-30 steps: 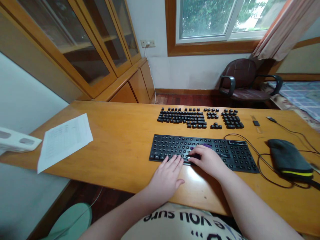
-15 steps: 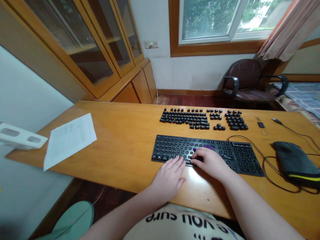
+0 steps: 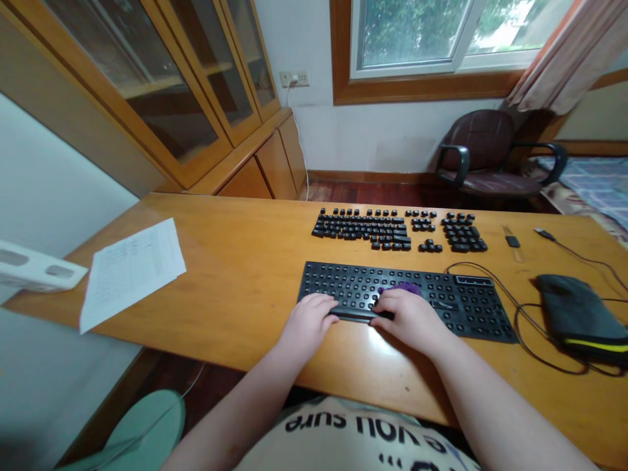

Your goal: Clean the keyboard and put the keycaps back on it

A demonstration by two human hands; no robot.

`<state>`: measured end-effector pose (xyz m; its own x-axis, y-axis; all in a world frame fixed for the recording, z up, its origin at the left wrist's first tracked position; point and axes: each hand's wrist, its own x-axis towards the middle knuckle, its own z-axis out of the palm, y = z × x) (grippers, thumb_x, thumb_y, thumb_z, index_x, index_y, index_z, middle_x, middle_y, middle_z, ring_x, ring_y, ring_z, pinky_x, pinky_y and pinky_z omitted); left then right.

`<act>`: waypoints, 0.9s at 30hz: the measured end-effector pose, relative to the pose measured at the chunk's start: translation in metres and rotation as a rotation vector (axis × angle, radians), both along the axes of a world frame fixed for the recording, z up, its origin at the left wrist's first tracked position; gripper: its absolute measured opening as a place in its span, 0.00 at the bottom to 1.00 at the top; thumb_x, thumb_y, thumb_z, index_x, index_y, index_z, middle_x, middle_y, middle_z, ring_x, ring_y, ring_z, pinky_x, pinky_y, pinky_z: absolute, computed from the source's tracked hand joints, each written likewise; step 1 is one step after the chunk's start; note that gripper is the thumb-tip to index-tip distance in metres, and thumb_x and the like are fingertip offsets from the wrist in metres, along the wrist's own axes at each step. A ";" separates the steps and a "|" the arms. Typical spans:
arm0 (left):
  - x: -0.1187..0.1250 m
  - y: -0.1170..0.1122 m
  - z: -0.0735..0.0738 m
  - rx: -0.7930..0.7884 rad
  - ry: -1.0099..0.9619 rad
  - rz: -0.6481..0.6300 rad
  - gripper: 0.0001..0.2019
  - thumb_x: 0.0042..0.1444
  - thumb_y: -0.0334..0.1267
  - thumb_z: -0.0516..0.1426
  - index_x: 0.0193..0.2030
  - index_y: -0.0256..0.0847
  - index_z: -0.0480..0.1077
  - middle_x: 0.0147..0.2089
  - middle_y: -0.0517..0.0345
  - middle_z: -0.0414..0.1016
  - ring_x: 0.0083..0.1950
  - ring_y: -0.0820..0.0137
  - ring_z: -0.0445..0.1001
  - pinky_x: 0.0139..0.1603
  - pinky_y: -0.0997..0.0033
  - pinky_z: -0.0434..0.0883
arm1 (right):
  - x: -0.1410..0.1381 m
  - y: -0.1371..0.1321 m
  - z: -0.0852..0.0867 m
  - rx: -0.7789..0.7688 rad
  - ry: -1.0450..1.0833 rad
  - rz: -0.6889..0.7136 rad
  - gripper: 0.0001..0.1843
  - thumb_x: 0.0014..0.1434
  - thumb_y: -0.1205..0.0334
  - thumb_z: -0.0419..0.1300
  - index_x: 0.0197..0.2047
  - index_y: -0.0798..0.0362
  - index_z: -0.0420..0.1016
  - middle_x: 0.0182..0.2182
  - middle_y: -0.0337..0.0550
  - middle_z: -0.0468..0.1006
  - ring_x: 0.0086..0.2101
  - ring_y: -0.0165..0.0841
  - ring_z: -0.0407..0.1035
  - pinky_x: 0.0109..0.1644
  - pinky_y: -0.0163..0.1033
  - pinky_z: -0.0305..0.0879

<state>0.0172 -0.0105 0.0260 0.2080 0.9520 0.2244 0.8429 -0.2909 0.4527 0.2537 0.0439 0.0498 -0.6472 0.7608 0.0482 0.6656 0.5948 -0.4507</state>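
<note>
Low and right of the frame's centre, the keyboard [image 3: 350,288] should be light and stiff, best held by its ends; left hand [image 3: 308,322] and right hand [image 3: 411,319] curl at its lower edge, pinching what I cannot tell.

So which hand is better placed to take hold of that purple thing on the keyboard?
Probably the right hand: it is right by the purple thing, partly covering it in this view. The left hand is farther off, at the keyboard's near edge.
</note>
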 end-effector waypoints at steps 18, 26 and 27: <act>0.002 0.003 0.008 -0.034 -0.177 0.174 0.15 0.54 0.38 0.58 0.50 0.44 0.71 0.49 0.55 0.75 0.49 0.65 0.73 0.53 0.61 0.70 | 0.004 0.012 -0.006 -0.244 0.331 -0.226 0.08 0.47 0.56 0.65 0.29 0.52 0.77 0.29 0.42 0.76 0.28 0.31 0.67 0.32 0.37 0.64; -0.015 -0.001 0.011 0.022 0.039 0.113 0.10 0.55 0.42 0.57 0.43 0.45 0.75 0.43 0.55 0.76 0.45 0.64 0.71 0.48 0.60 0.68 | 0.006 0.014 -0.004 -0.370 0.351 -0.322 0.14 0.50 0.51 0.61 0.34 0.53 0.77 0.30 0.44 0.78 0.28 0.34 0.69 0.33 0.39 0.65; -0.015 -0.002 0.009 0.026 0.067 0.102 0.10 0.56 0.42 0.57 0.43 0.45 0.75 0.43 0.55 0.76 0.45 0.64 0.70 0.48 0.60 0.68 | 0.006 0.014 -0.004 -0.366 0.348 -0.322 0.14 0.51 0.51 0.61 0.35 0.53 0.78 0.31 0.44 0.78 0.30 0.35 0.70 0.35 0.40 0.66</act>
<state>0.0027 -0.0126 0.0354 0.1253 0.9632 0.2378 0.8969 -0.2124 0.3880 0.2596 0.0581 0.0454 -0.3747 0.9231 -0.0863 0.5627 0.1525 -0.8125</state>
